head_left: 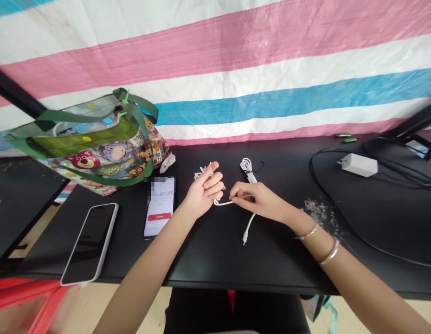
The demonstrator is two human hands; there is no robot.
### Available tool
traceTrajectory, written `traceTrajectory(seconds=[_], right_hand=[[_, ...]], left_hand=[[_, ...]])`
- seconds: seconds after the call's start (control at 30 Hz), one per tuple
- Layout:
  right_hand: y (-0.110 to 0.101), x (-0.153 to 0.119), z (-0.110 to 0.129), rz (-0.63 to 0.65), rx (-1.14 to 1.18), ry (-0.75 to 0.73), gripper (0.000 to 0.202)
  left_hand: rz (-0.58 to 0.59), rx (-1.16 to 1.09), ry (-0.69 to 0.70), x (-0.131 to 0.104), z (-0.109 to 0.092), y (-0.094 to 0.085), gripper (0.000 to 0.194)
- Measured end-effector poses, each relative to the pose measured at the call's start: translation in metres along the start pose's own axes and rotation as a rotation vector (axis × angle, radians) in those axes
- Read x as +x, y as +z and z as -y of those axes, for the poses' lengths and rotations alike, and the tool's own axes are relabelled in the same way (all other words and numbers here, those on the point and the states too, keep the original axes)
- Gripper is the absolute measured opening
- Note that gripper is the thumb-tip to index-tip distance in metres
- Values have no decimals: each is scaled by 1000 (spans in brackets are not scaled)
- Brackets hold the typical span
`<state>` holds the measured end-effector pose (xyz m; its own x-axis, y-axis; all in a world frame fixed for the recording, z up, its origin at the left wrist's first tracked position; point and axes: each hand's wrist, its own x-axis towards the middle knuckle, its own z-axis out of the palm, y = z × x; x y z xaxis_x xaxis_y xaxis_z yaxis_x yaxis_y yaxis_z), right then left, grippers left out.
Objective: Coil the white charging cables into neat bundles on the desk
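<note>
My left hand (pixel 204 191), palm up with curled fingers, is closed around loops of a white charging cable (pixel 222 203). From there the cable runs across to my right hand (pixel 252 197), where thumb and fingers pinch it. Its free end hangs down past my right hand and finishes in a white plug (pixel 245 237) above the table. Part of the coil is hidden behind my left fingers. Just beyond my right hand lies a second white cable (pixel 248 168), bundled and fastened with a dark tie.
A cartoon-print bag (pixel 114 150) with green handles stands at the left of the black table (pixel 208 260). Nearby lie a phone showing a timer (pixel 160 208) and a white-edged phone (pixel 90 243). On the right are a white power adapter (pixel 359 165) and a black cord (pixel 331 208).
</note>
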<state>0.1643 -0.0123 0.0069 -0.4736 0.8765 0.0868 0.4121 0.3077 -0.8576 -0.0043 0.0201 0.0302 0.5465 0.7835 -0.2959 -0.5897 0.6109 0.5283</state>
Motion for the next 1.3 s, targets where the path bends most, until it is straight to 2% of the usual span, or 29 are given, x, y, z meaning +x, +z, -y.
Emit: traceTrajectory(seconds=[0.1,0.23,0.33,0.43,0.57,0.73,1.03,1.3], right_hand=[[-5,0,2,-37,205,21,12],[-8,1,1,-141,514,145,22],[-8,2,-2,-201,722,203,28],[-7,3,-4,-197,881,220,28],[-5,3,-1,-175,936,185,26],[-3,2,5,-183,832,142,23],[-4,2,2,-243,733,147,20],[-3,2,8,-282,757,138,23]], left_hand=[[86,84,-50,0,1,-3,35],[317,258,-118,-1,7,-8,22],[475,380,-117,-1,12,-11,29],[564,485,-123,-1,15,-12,33],[573,571,-119,-2,18,-12,39],[555,653,-105,0,20,-13,46],[478,804,-45,1,22,-13,43],[472,990,-29,2,23,-17,42]])
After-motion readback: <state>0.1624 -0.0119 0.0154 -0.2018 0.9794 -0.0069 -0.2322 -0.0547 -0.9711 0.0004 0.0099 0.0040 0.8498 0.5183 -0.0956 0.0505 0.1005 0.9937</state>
